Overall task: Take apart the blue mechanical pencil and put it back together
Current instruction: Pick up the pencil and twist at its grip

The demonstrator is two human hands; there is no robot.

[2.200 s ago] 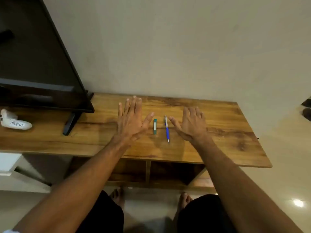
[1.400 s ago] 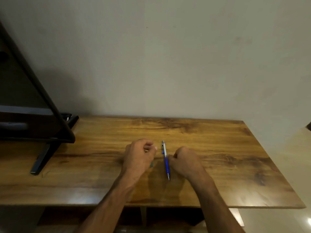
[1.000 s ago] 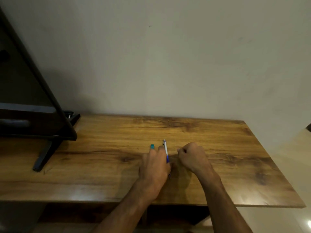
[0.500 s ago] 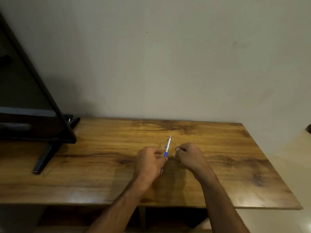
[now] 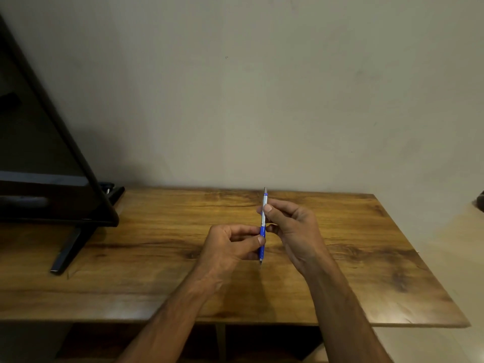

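The blue mechanical pencil is held upright above the wooden table, silver upper half at the top, blue grip and tip pointing down. My left hand pinches the blue grip section between thumb and fingers. My right hand grips the silver upper barrel with thumb and forefinger. The small teal lead case seen earlier is hidden, probably behind my hands.
A black TV on a black stand foot fills the left side of the table. A plain wall rises behind the table. Open shelves show under the table's front edge.
My left hand picked the pencil up off the table and raised it upright. My right hand opened from a fist and took hold of the silver upper barrel.
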